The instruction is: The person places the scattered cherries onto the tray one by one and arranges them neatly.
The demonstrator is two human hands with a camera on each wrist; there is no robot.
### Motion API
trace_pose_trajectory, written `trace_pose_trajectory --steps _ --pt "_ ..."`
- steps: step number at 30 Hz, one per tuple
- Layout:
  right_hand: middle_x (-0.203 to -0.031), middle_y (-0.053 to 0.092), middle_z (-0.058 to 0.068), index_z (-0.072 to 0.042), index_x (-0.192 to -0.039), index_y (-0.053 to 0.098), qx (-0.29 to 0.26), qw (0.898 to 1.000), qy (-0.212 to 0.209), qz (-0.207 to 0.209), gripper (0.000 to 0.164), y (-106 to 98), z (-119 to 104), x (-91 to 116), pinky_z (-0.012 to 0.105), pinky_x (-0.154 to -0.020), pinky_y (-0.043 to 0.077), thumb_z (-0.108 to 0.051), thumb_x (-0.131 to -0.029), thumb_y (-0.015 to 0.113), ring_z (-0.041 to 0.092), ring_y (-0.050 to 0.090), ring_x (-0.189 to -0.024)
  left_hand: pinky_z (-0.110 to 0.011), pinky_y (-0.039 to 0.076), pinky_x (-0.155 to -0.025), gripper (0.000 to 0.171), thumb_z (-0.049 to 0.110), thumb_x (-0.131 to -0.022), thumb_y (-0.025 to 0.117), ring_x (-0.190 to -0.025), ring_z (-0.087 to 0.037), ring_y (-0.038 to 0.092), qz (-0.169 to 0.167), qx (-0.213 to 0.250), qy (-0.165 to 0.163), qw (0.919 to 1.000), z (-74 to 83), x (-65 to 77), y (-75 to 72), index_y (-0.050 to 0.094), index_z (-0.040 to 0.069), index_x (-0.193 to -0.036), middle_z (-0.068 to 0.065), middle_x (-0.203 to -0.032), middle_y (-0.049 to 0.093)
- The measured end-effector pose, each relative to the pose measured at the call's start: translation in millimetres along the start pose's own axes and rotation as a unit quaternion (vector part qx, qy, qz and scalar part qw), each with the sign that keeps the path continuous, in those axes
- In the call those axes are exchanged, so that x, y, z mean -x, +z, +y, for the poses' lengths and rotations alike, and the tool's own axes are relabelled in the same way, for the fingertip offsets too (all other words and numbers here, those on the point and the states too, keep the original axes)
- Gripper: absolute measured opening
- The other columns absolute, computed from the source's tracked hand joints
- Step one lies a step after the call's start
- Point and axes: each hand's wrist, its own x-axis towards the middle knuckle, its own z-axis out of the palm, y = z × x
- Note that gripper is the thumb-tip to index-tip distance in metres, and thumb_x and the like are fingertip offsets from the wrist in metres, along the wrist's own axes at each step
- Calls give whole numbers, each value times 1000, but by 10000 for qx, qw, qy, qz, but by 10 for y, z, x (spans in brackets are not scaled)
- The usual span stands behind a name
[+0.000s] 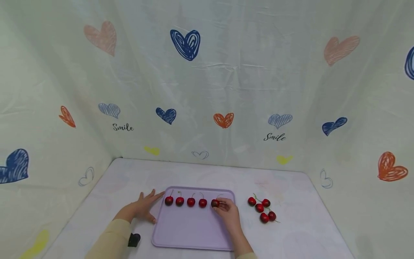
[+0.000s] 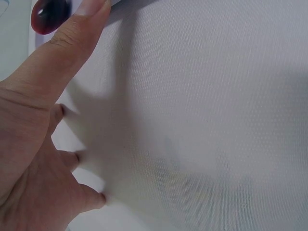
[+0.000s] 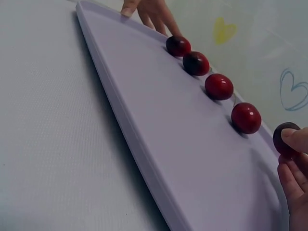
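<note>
My right hand point(image 1: 228, 215) pinches a dark red cherry point(image 1: 215, 203) between thumb and fingers at the right end of a row on the lilac tray point(image 1: 191, 230). Several other cherries stand along the tray's far side, stems pointing away, among them a cherry point(image 1: 202, 203) just left of the pinched one. In the right wrist view the thumb presses the held cherry point(image 3: 285, 139). Spread fingers of my left hand point(image 1: 142, 208) rest at the tray's left edge, the thumb on its rim. The left wrist view shows that hand point(image 2: 43, 130) with straight fingers and a cherry point(image 2: 49, 15) beyond the thumb.
To the right of the tray, several loose cherries point(image 1: 260, 208) with stems lie on the white table point(image 1: 297, 230). A small black object point(image 1: 134, 240) is near the left sleeve. A curtain point(image 1: 207, 86) printed with hearts rises behind the table.
</note>
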Motion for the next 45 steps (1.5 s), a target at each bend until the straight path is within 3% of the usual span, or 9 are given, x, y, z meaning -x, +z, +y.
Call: trace_pose_trajectory --steps 4,11,22,30,45 --pt "-105 64 24 15 -109 63 58 9999 -75 129 33 36 82 -40 19 -74 54 11 -78 73 25 66 -87 -85 15 -89 107 24 -64 91 -125 -75 2 3 -9 5 10000 12 6 -5 31 8 -151 -39 -151 15" --pt "-99 66 11 2 -110 70 600 9974 175 348 32 70 123 -68 18 -56 45 2 -78 77 6 53 -64 -84 15 -89 107 23 -63 91 -125 -74 2 21 1 -13 10000 32 19 -17 32 8 -151 -39 -151 16" --pt "-76 54 2 -3 -111 72 1276 9912 146 307 32 57 138 -81 19 -50 37 0 -79 76 7 44 -57 -84 15 -89 107 24 -63 91 -126 -74 3 4 -49 -72 10000 -24 -32 16 31 9 -151 -38 -152 16" --pt "-73 52 1 -4 -112 72 1601 9867 90 256 32 60 163 -75 22 -50 38 -2 -80 76 7 45 -57 -85 16 -88 107 25 -63 91 -125 -74 3 11 -23 -78 10000 -2 -13 8 31 9 -151 -38 -151 17" --pt "-75 52 1 -4 -112 72 1719 9849 -70 169 32 52 175 -76 22 -50 38 -3 -81 76 6 44 -57 -86 18 -85 105 24 -64 90 -126 -74 4 -7 -29 -154 9999 85 35 -29 33 9 -151 -37 -152 18"
